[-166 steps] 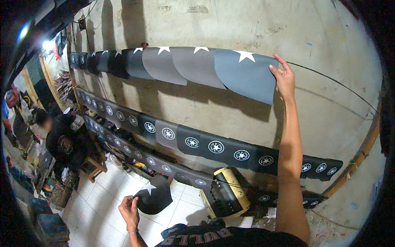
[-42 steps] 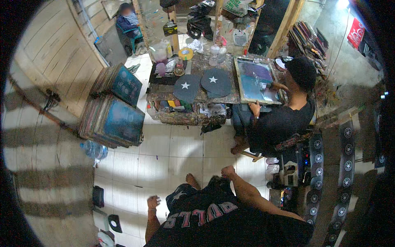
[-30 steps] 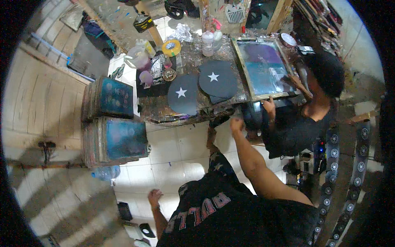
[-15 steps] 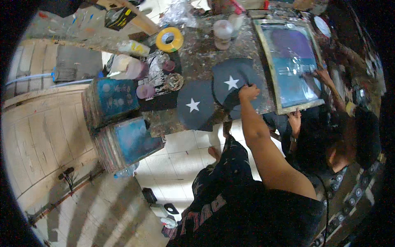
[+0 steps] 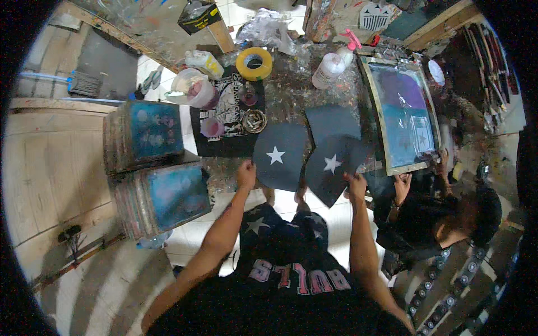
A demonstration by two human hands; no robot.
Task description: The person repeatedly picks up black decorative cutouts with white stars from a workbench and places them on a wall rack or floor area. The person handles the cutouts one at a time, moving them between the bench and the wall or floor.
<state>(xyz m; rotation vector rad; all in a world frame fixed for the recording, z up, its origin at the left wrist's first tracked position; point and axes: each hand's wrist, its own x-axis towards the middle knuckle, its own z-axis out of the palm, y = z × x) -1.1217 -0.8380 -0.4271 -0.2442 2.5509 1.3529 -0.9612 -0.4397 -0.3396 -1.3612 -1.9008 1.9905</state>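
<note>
Two dark grey cut pieces of cloth lie side by side on the paint-stained table, each bearing a white star. At the outer edge of the left cloth piece (image 5: pixel 280 175), my left hand (image 5: pixel 245 176) is closed, its fingertips touching the edge; whether they grip it is hard to see. My right hand (image 5: pixel 356 186) pinches the lower right edge of the right cloth piece (image 5: pixel 335 131), whose near corner hangs over the table's front edge. A shadow falls across that piece, around its star (image 5: pixel 332 164).
Left of the cloth stand pink-stained cups (image 5: pixel 213 126), a bowl of small bits (image 5: pixel 255 120) and stacked screen frames (image 5: pixel 179 190). Tape (image 5: pixel 254 64) and a spray bottle (image 5: pixel 329 71) sit farther back. At right, a co-worker (image 5: pixel 443 218) handles a printing screen (image 5: pixel 386 123).
My left hand has come into view beside the left piece. My right hand has moved from near the right piece's star to its lower edge, and that piece now sits nearer me. The view has shifted.
</note>
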